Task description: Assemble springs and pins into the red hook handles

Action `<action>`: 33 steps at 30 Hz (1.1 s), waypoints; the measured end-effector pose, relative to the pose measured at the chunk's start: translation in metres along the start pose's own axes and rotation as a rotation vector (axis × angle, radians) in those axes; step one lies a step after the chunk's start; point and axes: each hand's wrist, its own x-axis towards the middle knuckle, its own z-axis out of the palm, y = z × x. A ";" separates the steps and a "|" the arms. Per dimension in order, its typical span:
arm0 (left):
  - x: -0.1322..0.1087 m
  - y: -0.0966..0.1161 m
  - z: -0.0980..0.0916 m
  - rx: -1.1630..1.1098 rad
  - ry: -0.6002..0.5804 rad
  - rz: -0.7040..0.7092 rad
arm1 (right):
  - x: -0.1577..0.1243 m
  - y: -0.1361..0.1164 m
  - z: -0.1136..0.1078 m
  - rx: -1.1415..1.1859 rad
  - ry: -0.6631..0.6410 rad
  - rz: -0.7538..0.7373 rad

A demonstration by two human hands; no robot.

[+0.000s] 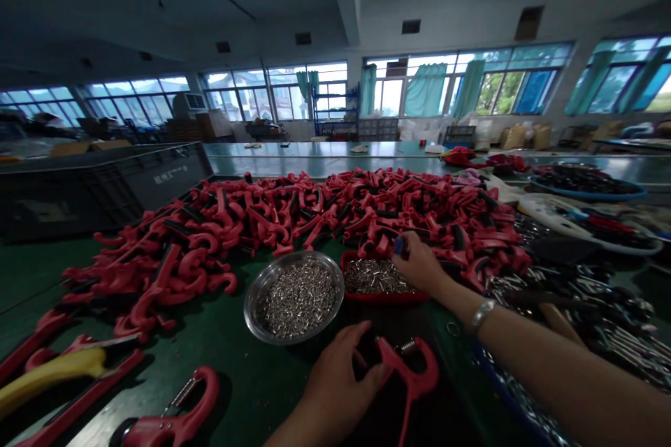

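Observation:
My left hand (343, 377) is curled at the near side of a red hook-ended tool handle (418, 383) with a small metal spring in its hook. Its thumb and index finger lie against the handle's left edge. My right hand (419, 264) reaches over a red tray (385, 298) of metal pins (376, 275). Its fingertips are pinched together, with a blue covering on one; anything between them is too small to make out. Left of the tray stands a round metal bowl (251, 314) full of small metal pieces (301, 299).
A big heap of red handles (293, 213) spreads behind the bowl and tray. A grey crate (168, 178) stands far left. Metal parts (587, 293) and a blue-rimmed basin (618, 192) lie right. Near left are a yellow-handled tool (57, 374) and another red sprung handle (178, 422).

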 end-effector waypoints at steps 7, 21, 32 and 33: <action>-0.005 0.011 0.004 0.126 0.061 -0.049 | -0.022 -0.006 -0.031 0.150 0.137 -0.041; -0.006 0.011 0.004 0.120 0.077 -0.037 | -0.142 -0.014 -0.033 0.659 -0.114 0.193; -0.006 0.014 0.003 0.116 0.070 -0.061 | -0.144 -0.018 -0.034 0.469 -0.097 0.183; -0.006 0.014 0.003 0.118 0.066 -0.059 | -0.145 -0.019 -0.034 0.465 -0.075 0.193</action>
